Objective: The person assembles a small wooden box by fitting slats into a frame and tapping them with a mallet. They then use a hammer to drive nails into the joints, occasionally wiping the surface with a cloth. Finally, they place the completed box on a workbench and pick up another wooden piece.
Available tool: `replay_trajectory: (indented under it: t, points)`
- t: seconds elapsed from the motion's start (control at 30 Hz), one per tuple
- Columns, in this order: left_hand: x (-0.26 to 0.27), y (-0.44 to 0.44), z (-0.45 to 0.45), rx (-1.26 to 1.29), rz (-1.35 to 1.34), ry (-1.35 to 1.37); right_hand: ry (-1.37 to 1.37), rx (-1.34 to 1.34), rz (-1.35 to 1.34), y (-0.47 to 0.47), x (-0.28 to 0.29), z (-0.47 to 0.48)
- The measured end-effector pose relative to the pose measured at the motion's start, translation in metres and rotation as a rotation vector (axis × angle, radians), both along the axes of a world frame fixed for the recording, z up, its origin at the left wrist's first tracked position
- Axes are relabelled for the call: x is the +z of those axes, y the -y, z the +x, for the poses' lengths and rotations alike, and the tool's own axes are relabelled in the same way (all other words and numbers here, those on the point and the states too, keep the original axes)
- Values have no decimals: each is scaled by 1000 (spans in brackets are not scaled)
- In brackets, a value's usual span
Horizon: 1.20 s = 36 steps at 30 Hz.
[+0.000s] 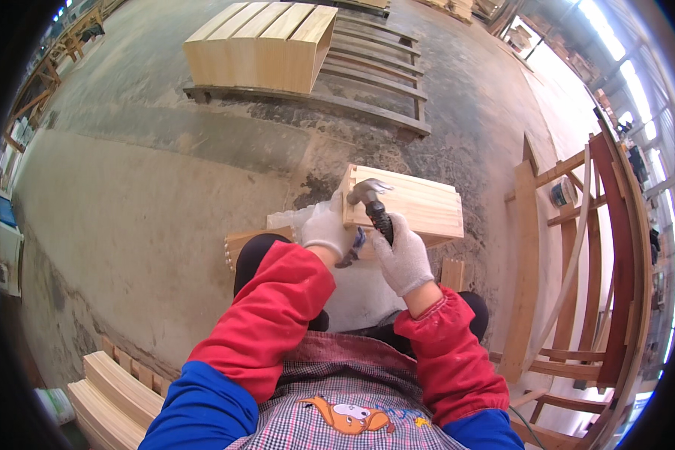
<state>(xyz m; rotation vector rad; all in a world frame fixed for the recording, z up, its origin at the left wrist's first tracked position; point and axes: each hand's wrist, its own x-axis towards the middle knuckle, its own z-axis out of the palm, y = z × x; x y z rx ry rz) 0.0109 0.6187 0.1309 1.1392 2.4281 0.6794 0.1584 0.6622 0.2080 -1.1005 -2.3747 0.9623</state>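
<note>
A wooden box (408,199), likely a drawer, lies before my knees with a pale plank face upward. My gloved left hand (327,229) holds its left end, some of the fingers hidden against the wood. In my gloved right hand (403,256) is a claw hammer (378,211), gripped by its black handle. The hammer's steel head is over the box's left edge; whether it touches the wood I cannot tell. Below the box, between my hands, is a dark and blue object (354,247) that I cannot make out.
Boards with notched ends (253,244) lie by my left knee, and another notched board (453,274) by my right. Ahead, finished wooden boxes (253,59) stand on a slatted pallet (365,107). A wooden rack (604,253) rises at right. Stacked boards (109,396) are at lower left.
</note>
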Motion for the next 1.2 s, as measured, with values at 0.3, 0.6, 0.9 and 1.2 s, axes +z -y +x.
replay_trajectory:
  t: [0.3, 0.6, 0.9, 1.2]
  points:
    - [6, 2, -4, -46, 71, -55, -55, 22, -12, 0, 3, 0]
    - [-9, -1, -5, -15, 73, -76, -508, -65, -139, 4, 96, -17]
    - [-10, -2, -5, -8, 67, -51, -91, 35, -12, -30, 32, -14]
    - [-10, -8, -2, -8, 77, -28, -25, 34, 71, -19, 12, -21]
